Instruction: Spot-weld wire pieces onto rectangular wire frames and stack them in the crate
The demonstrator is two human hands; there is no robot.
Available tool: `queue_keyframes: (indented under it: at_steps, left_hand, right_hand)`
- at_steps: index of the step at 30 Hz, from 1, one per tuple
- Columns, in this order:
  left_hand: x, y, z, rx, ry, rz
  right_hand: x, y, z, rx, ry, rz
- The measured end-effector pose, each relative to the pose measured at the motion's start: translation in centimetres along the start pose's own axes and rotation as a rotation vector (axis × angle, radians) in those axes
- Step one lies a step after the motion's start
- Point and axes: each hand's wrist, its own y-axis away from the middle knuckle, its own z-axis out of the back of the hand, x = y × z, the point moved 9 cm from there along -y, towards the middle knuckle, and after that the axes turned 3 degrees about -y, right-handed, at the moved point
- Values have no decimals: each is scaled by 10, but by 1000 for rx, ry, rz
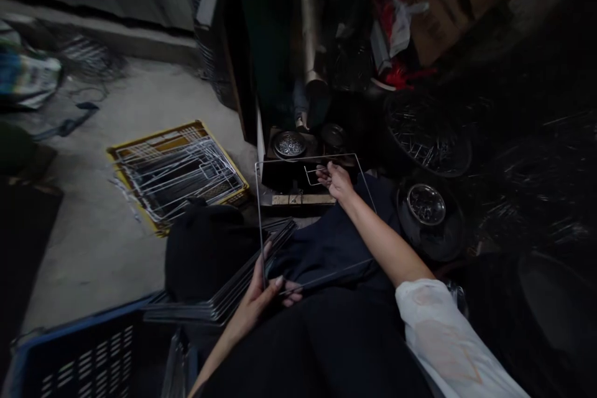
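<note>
A large rectangular wire frame [306,158] spans the space over my lap. My left hand [267,289] is closed on its near left corner. Farther forward, my right hand [334,179] pinches a small U-shaped wire piece [306,175] inside the frame's far side. Beside my left hand, a stack of similar wire frames [219,305] rests across my left leg. Just beyond the frame's far edge sits a round dish of small metal pieces [290,144] on the machine.
A yellow crate [204,130] holding wire frames stands on the floor at left. A blue crate [88,317] is at lower left. To the right are a glass bowl [426,204] and a wide basin of wire pieces [426,137]. Cardboard [433,12] stands at the back.
</note>
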Motion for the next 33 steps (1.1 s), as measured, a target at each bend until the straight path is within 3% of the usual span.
queue_keyframes:
  at_steps: [5, 10, 19, 25, 33]
  left_hand:
    - [3, 0, 5, -62, 26, 20]
    - [2, 0, 5, -45, 20, 14]
    - [5, -13, -8, 2, 48, -36]
    - [3, -22, -28, 34, 47, -76]
    - [-5, -28, -30, 66, -18, -124]
  right_hand:
    - [-13, -15, -11, -45, -71, 35]
    - [-11, -20, -24, -37, -105, 102]
    - [28, -18, -26, -95, -50, 260]
    - [58, -11, -22, -115, -39, 353]
    - [83, -3, -27, -92, -26, 386]
